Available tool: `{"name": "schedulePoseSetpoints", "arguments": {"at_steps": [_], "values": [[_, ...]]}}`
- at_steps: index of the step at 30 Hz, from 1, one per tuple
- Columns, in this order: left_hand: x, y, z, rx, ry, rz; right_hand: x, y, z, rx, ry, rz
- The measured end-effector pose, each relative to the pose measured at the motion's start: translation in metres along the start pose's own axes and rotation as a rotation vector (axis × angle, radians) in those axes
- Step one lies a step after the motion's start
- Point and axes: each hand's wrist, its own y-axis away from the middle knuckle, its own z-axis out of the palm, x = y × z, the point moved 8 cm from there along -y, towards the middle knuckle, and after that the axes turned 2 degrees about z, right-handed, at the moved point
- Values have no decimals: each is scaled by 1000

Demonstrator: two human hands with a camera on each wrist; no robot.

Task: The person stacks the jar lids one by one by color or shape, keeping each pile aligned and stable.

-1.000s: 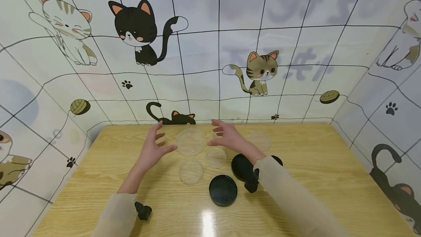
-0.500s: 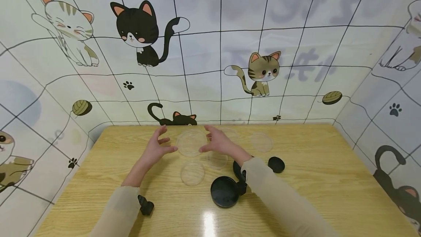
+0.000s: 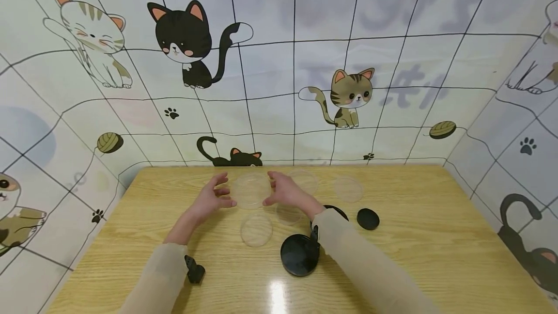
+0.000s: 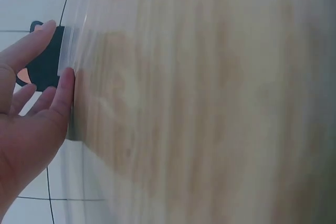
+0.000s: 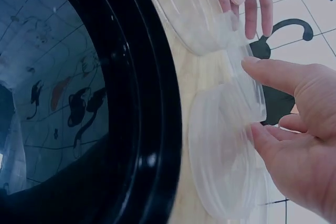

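Note:
A large clear round plastic lid (image 3: 252, 191) lies at the back of the table, between my two hands. My left hand (image 3: 210, 200) curves round its left side, and in the left wrist view a fingertip (image 4: 66, 80) meets the clear rim. From the right, my right hand (image 3: 286, 192) holds the opposite edge with thumb and fingers. In the right wrist view the right thumb (image 5: 262, 69) touches clear plastic. Smaller clear lids (image 3: 256, 230) lie in front of it and to its right, one partly behind the right wrist.
A black round dish (image 3: 299, 255) stands nearer the front. Another black round piece (image 3: 337, 211) is partly hidden by the right sleeve, and a small black disc (image 3: 368, 219) lies farther right. A clear lid (image 3: 348, 190) sits at the back right. The cat-patterned wall borders the table.
My right hand has moved left and closed in on the large clear lid's right side. My left hand has drawn slightly toward it. The lid has shifted slightly left.

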Motion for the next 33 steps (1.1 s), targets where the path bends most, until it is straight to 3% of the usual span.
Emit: {"name": "schedulePoseSetpoints", "arguments": {"at_steps": [7, 13, 18, 33], "values": [[-7, -5, -2, -74, 16, -14, 0, -8, 3, 26, 96, -43], [-10, -9, -5, -62, -71, 25, 1, -9, 8, 6, 98, -46], [-13, -9, -6, -62, -110, 20, 2, -10, 9, 6, 94, -42], [-5, -7, -3, -76, -106, -28, 2, -7, -1, 4, 74, -36]]}}
